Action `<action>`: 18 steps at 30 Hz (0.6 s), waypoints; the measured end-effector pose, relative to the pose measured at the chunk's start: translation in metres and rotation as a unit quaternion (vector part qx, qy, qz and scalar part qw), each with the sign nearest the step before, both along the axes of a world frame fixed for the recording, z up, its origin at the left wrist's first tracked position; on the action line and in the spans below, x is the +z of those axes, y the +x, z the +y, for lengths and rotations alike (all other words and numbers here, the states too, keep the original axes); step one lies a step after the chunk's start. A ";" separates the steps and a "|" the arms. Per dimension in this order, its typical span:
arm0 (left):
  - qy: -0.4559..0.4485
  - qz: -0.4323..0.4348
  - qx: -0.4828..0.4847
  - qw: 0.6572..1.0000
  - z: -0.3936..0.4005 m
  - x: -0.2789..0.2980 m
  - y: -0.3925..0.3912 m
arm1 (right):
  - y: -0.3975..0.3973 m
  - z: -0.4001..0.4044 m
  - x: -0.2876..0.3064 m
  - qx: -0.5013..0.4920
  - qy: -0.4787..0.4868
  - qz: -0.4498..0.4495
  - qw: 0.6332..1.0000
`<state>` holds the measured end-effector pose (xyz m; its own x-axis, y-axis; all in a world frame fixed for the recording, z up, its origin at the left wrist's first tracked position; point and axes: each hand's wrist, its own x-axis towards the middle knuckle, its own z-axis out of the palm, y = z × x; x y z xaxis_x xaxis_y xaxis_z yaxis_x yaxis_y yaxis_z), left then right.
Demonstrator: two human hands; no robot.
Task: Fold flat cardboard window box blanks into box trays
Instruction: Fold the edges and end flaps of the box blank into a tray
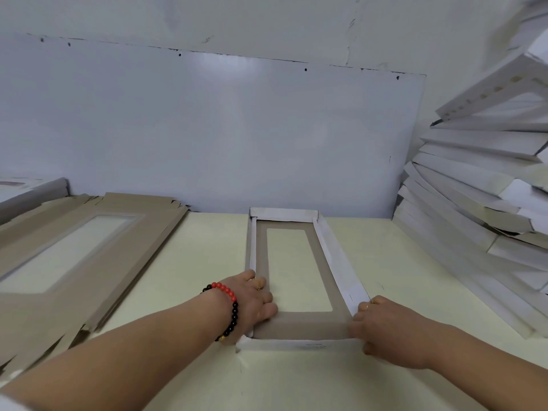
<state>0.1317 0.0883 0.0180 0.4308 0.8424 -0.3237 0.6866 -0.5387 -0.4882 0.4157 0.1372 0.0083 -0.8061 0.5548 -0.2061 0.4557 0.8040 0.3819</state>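
Note:
A window box tray point(299, 324), brown inside with white outer walls and a clear rectangular window, lies lengthwise on the pale table in the middle. Its far, left and right walls stand up; the near wall is folded up along the front. My left hand point(252, 304), with a red and black bead bracelet on the wrist, holds the tray's near-left corner, fingers curled over the left wall onto the brown floor. My right hand point(382, 327) grips the near-right corner, fingers on the inside of the right wall and thumb outside.
A stack of flat brown window blanks point(89, 247) lies on the left of the table. Folded white trays point(474, 185) are piled high against the wall on the right. A white wall panel point(237, 137) closes off the back of the pale table point(192, 292).

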 end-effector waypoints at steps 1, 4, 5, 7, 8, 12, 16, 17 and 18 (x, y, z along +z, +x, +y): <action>0.001 0.003 0.000 1.000 0.001 0.001 0.000 | 0.000 0.000 0.000 -0.001 -0.001 0.000 1.000; 0.001 0.014 -0.002 1.000 0.003 0.002 -0.002 | 0.000 -0.001 0.001 -0.002 -0.004 0.002 1.000; 0.000 0.018 -0.004 1.000 0.004 0.002 -0.003 | 0.000 -0.001 0.001 -0.003 -0.004 0.001 1.000; 0.003 0.025 -0.013 1.000 0.005 0.001 -0.005 | 0.001 -0.001 0.000 -0.004 -0.005 0.000 1.000; 0.004 0.025 -0.018 1.000 0.006 0.001 -0.006 | 0.001 0.000 0.000 -0.005 -0.006 0.001 1.000; -0.001 -0.013 -0.016 1.000 0.008 -0.002 -0.012 | 0.001 0.001 -0.002 -0.009 -0.011 0.010 1.000; -0.001 -0.039 -0.012 0.999 0.005 -0.005 -0.019 | 0.002 0.001 -0.003 -0.009 -0.014 0.019 1.000; -0.002 -0.050 -0.015 0.999 0.004 -0.006 -0.020 | 0.002 0.001 -0.003 -0.009 -0.015 0.021 1.000; -0.004 -0.063 -0.020 0.998 0.002 -0.007 -0.020 | 0.002 0.001 -0.003 -0.010 -0.016 0.022 1.000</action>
<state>0.1121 0.0907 0.0110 0.5010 0.8218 -0.2712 0.7203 -0.5697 -0.3958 0.4173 0.1386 0.0057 -0.8035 0.5644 -0.1895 0.4872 0.8062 0.3356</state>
